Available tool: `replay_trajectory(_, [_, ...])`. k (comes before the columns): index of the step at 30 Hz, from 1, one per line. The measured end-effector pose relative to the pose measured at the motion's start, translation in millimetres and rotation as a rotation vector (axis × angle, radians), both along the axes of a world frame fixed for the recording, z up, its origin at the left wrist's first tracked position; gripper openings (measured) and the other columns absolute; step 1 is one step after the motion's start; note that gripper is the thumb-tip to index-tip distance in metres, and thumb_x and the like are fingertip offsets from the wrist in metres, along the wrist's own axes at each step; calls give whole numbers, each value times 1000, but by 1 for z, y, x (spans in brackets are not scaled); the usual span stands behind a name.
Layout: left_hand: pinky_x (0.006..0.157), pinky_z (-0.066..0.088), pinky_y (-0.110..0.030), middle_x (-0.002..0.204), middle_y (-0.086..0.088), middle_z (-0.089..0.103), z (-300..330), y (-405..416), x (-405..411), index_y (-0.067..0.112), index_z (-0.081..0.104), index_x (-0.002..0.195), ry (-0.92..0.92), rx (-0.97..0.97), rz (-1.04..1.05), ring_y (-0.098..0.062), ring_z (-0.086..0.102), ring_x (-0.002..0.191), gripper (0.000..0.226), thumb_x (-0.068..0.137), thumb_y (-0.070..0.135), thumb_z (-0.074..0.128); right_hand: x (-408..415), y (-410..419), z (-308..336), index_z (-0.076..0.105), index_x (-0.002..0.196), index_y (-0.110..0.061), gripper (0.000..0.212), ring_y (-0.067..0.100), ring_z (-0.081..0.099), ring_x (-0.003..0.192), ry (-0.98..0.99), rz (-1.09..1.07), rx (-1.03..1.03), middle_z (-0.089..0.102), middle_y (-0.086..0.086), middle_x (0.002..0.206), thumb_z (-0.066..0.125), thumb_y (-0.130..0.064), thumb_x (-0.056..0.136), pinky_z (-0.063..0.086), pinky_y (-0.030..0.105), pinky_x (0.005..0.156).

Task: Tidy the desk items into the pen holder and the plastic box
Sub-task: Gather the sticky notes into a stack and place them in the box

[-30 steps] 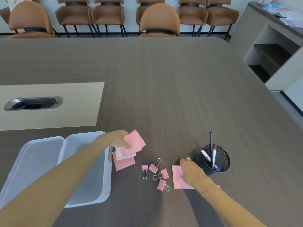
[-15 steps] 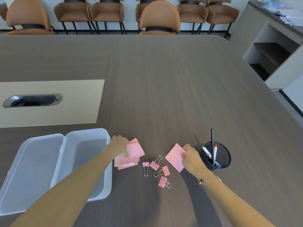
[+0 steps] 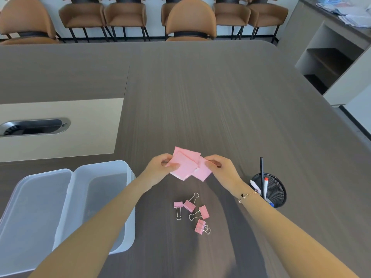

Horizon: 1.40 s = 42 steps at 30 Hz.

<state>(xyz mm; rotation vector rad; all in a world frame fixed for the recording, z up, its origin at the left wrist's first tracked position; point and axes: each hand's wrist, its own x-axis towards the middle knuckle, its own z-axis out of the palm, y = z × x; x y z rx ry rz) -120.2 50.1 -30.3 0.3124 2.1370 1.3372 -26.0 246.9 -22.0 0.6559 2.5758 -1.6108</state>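
Note:
Both hands hold a bunch of pink sticky notes above the table. My left hand grips their left side and my right hand grips the right side. Several pink binder clips lie on the table below the hands. The black mesh pen holder stands at the right with several pens in it. The clear plastic box sits open at the left, its lid lying beside it.
The dark wood table has a beige inset panel with a metal cable slot at the left. Brown chairs line the far edge. A shelf unit stands beyond the table's right edge.
My hands have lifted their separate pink notes off the table and brought them together in the middle, away from the box and the pen holder.

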Motion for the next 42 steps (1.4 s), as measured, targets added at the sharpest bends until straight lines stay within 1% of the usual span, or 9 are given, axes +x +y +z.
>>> replay_trajectory(4, [85, 50, -28, 99, 9, 64, -24, -1, 7, 16, 60, 105, 86, -93, 21, -14, 60, 95, 18, 87, 18, 64, -1, -5, -1, 65, 112, -14, 22, 11, 60, 82, -53, 179, -1, 67, 3, 106, 51, -18, 96, 45, 8, 59])
replay_trajectory(8, [89, 51, -44, 108, -3, 70, -38, -6, 12, 11, 58, 105, 263, -215, -34, -24, 63, 100, 25, 87, 26, 64, 1, -14, -3, 61, 117, -16, 28, 6, 58, 91, -57, 269, 63, 64, -5, 108, 60, -11, 89, 44, 10, 70])
replay_trajectory(12, [77, 45, -24, 105, -7, 64, -44, -9, 14, 7, 64, 98, 525, -376, -99, -18, 55, 88, 29, 84, 32, 67, 9, -23, -10, 58, 119, -21, 41, 10, 58, 94, -115, 362, 189, 64, -4, 112, 72, -27, 82, 48, 17, 77])
replay_trajectory(15, [65, 41, -9, 106, -2, 57, -38, -7, 17, 10, 67, 104, 464, -282, -127, -7, 49, 67, 25, 84, 25, 68, 14, -28, -20, 62, 111, -18, 27, 11, 59, 87, -123, 308, 158, 65, -3, 105, 68, -24, 86, 48, 14, 69])
replay_trajectory(17, [66, 43, -7, 104, 0, 55, -33, -4, 17, 14, 69, 111, 428, -210, -128, -7, 50, 64, 28, 84, 23, 69, 12, -28, -20, 64, 107, -17, 19, 12, 61, 88, -90, 277, 152, 67, -3, 101, 64, -20, 89, 52, 20, 78])
replay_trajectory(20, [68, 43, -9, 105, -2, 55, -30, -2, 11, 7, 69, 103, 435, -215, -118, -11, 54, 72, 25, 85, 24, 68, 5, -24, -16, 63, 113, -14, 22, 15, 61, 91, -82, 255, 168, 67, 1, 105, 60, -16, 91, 49, 20, 82])
replay_trajectory(27, [69, 40, -11, 102, 5, 51, -32, -2, 15, 13, 61, 119, 371, -225, -142, -11, 55, 86, 38, 86, 29, 66, 4, -20, -25, 59, 114, -14, 25, 10, 59, 90, -126, 171, 129, 65, 1, 113, 61, -22, 91, 42, 5, 67])
replay_trajectory(37, [89, 41, -18, 127, -10, 47, -31, 8, 17, 10, 51, 125, 335, -233, -147, -13, 54, 99, 40, 89, 23, 63, 5, -28, -28, 53, 123, -17, 37, 12, 61, 91, -144, 203, 76, 62, -2, 112, 52, -3, 89, 46, 8, 69])
replay_trajectory(42, [76, 38, -12, 116, -6, 54, -29, 15, 17, 11, 56, 120, 343, -185, -131, -10, 50, 96, 30, 92, 22, 57, 0, -32, -27, 57, 116, -9, 21, 18, 59, 90, -97, 109, 126, 65, 8, 110, 50, -13, 96, 46, 17, 77])
